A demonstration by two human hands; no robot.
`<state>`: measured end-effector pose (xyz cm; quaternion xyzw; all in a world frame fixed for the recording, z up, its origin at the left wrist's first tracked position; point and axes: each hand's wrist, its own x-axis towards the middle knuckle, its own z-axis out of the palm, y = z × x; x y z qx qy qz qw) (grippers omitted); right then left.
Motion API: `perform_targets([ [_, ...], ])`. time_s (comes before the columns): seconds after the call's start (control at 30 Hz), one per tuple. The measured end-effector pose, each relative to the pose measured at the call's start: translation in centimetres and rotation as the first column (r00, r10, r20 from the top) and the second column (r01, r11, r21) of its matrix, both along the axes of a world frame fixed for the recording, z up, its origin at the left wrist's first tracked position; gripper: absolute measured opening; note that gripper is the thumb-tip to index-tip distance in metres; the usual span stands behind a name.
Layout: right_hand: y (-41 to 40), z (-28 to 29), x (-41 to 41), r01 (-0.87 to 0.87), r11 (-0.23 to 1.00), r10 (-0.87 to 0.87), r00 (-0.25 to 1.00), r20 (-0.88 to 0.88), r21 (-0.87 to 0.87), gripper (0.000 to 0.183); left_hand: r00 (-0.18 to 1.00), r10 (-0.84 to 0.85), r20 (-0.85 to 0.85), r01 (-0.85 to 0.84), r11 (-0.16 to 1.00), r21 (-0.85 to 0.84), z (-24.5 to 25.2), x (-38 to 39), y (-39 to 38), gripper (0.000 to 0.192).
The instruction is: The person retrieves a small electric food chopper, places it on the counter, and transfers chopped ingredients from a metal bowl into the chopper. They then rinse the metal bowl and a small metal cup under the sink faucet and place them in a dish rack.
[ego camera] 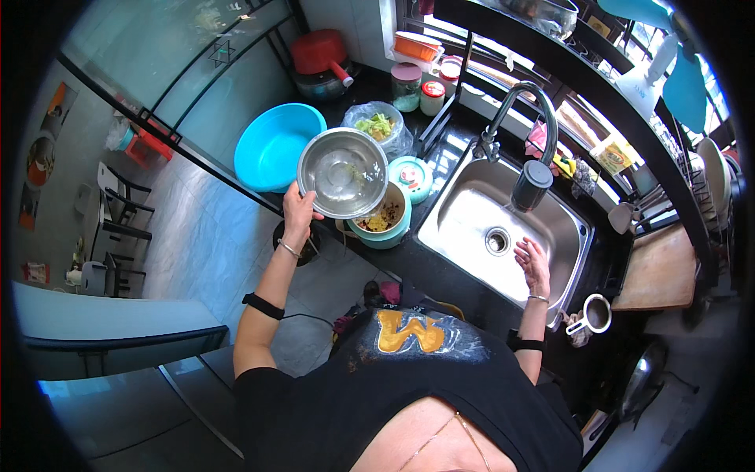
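My left hand (299,211) grips the rim of a stainless steel bowl (336,165) with a few bits of food residue inside. The bowl is held beside and partly over a turquoise pail (386,237), which contains yellow and dark food scraps (383,217). A round turquoise lid (413,177) with a printed pattern lies just behind the pail. Over the near right part of the stainless steel sink (466,236), my right hand (534,268) is empty, its fingers loosely spread. The black-headed faucet (532,183) reaches over the basin; no water stream is visible.
A blue plastic basin (265,147) stands left of the bowl. Leafy scraps (376,126) sit in a bag-lined container behind it. Jars (406,85) and a red saucepan (320,53) are farther back. A strainer (597,312) and wooden cutting board (655,271) lie right of the sink.
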<state>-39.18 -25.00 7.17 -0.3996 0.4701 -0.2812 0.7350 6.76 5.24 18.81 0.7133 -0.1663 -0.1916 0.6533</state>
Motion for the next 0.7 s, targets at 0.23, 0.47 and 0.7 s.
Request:
perform_targets([
  [0.23,0.0,0.1,-0.6,0.043,0.999,-0.043,0.998,-0.050,0.008,0.029,0.995,0.021,0.094,-0.021,1.000,-0.001,-0.7,-0.3,-0.4,0.019],
  [0.47,0.4,0.0,-0.5,0.034,0.999,-0.034,0.998,-0.055,-0.008,0.031,0.982,0.068,0.177,-0.065,0.998,-0.024,-0.5,-0.7,-0.5,0.022],
  [0.7,0.5,0.3,0.0,0.025,1.000,-0.026,0.998,-0.062,-0.018,0.030,0.932,0.099,0.350,-0.127,0.990,0.059,0.1,-1.5,-0.3,0.035],
])
